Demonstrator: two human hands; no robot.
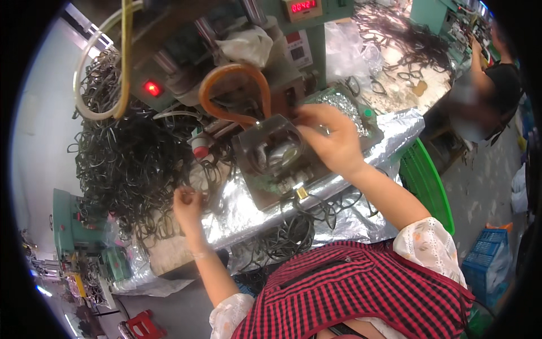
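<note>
A dark metal block with a round hollow [276,150] sits on the bench in the middle, under a press. My right hand [336,138] reaches in from the right, thumb and fingers brought together at the block's upper right edge. What lies between those fingertips is hidden. My left hand [188,208] is closed with curled fingers beside a large heap of black cable loops [130,155]. Anything it pinches is too small to make out. More black cords [279,234] lie along the near edge, one with a small yellow-and-white piece [302,192] close to the block.
A red push button [200,148] stands left of the block, and an orange hose loop [232,70] hangs above it. Crumpled silver foil [237,217] covers the bench edge. A green basket [426,183] and blue crate [485,260] are to the right. Another person [488,85] works at far right.
</note>
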